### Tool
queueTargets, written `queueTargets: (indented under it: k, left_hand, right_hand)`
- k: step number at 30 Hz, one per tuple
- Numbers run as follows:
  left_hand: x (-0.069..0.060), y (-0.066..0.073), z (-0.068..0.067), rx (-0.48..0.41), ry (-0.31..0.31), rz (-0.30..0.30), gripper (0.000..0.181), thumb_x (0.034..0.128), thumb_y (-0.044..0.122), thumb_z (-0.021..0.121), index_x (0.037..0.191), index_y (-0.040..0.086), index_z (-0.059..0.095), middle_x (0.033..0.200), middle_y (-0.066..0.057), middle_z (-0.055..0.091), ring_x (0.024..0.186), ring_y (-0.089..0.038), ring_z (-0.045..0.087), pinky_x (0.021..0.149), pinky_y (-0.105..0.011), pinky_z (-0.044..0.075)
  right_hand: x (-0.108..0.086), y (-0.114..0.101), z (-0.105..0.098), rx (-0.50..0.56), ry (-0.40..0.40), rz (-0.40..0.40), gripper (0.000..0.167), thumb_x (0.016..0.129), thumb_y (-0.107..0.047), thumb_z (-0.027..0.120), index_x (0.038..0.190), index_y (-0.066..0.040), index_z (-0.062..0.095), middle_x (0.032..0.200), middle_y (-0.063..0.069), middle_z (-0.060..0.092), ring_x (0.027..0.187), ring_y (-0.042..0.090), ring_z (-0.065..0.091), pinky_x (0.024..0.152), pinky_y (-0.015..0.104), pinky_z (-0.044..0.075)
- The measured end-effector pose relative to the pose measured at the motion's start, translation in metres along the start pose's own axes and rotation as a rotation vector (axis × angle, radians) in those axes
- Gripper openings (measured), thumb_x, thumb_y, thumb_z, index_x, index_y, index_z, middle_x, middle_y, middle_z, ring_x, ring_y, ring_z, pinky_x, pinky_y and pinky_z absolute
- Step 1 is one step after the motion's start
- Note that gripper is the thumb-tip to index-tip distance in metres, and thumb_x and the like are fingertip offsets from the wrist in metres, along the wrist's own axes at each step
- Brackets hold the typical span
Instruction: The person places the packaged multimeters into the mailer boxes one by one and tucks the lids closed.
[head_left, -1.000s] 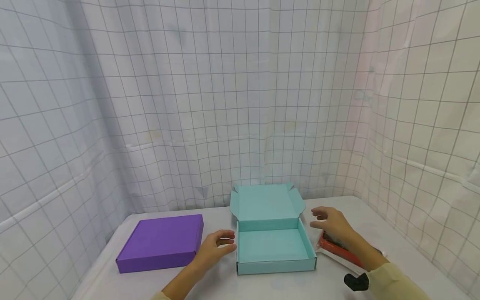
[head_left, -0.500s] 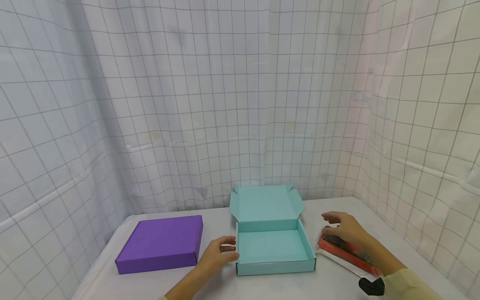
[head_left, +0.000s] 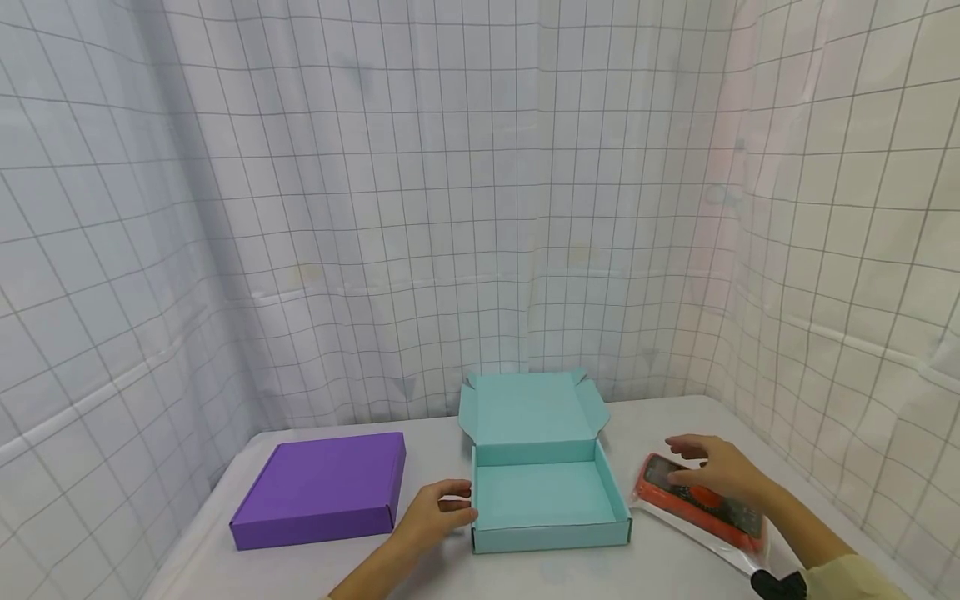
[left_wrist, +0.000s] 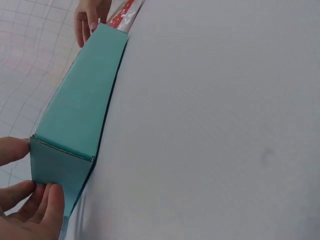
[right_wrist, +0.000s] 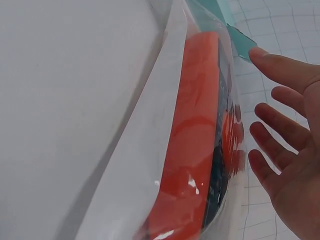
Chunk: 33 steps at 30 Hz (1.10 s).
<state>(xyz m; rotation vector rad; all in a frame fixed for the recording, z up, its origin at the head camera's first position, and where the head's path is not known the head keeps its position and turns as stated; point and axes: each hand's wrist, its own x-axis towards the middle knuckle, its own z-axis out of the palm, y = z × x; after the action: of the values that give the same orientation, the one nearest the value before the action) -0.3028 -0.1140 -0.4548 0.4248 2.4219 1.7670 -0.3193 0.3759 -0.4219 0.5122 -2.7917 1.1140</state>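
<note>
Fingers of my right hand (head_left: 723,471) are loosely spread and softly bent above the meter (head_left: 696,510), holding nothing; the right wrist view shows a gap between my fingertips (right_wrist: 256,156) and the clear bag (head_left: 697,533) around it. The meter lies on the table (head_left: 555,579) to the right of the teal box (head_left: 551,537), set at a slant, with the end bearing its grey screen (head_left: 662,473) nearer the box. I can see its red dial (head_left: 705,497) beneath my hand.

My left hand (head_left: 429,521) is at the box's left wall, fingers apart and gently curved, their tips resting against the cardboard without closing round it. The box sits flat in front of me, its lid (head_left: 534,407) open on the far side and its side flaps spread outward. I see its bare teal floor.

To the left, well apart from the meter, lies a closed purple box (head_left: 322,483), turned slightly askew. White curtains (head_left: 480,208) with a dark grid stand behind the table and on both sides. I have a black strap (head_left: 780,586) by the edge of my pale yellow right sleeve (head_left: 847,579).
</note>
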Motion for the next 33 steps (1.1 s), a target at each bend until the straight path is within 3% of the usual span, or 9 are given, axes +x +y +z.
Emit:
queueTargets:
  k: [8,14,20,33]
  left_hand:
    - [-0.002,-0.002,0.000,-0.121,-0.028,-0.001,0.053,0.0923,0.004,0.076,0.135,-0.017,0.053,0.125,-0.019,0.061,0.111,-0.029,0.064,0.089,-0.040,0.059]
    - [-0.003,-0.003,0.002,-0.184,-0.034,-0.023,0.054,0.0920,0.004,0.076,0.136,-0.017,0.052,0.127,-0.021,0.059,0.111,-0.027,0.063,0.090,-0.039,0.058]
    - [-0.003,-0.005,0.002,-0.219,-0.038,-0.020,0.054,0.0919,0.002,0.074,0.136,-0.018,0.051,0.127,-0.023,0.057,0.111,-0.026,0.062,0.090,-0.039,0.058]
    - [-0.003,-0.004,0.004,-0.260,-0.044,-0.035,0.055,0.0922,0.000,0.074,0.137,-0.019,0.049,0.129,-0.024,0.056,0.112,-0.026,0.062,0.091,-0.039,0.058]
  right_hand:
    - [-0.012,0.012,-0.002,0.046,-0.063,0.042,0.071,0.089,-0.026,0.084,0.144,0.008,0.053,0.137,0.029,0.058,0.122,0.048,0.058,0.091,0.053,0.056]
    - [-0.016,0.017,0.002,-0.023,-0.114,0.024,0.080,0.086,-0.028,0.084,0.145,0.012,0.049,0.137,0.032,0.057,0.115,0.044,0.058,0.089,0.053,0.053]
    - [-0.015,0.022,0.009,-0.161,-0.138,0.025,0.094,0.078,-0.035,0.089,0.144,0.015,0.046,0.129,0.020,0.059,0.100,0.026,0.053,0.081,0.046,0.049]
    - [-0.012,0.022,0.010,-0.141,-0.105,0.046,0.091,0.074,-0.030,0.092,0.141,0.014,0.049,0.110,0.007,0.062,0.088,0.021,0.052,0.071,0.035,0.047]
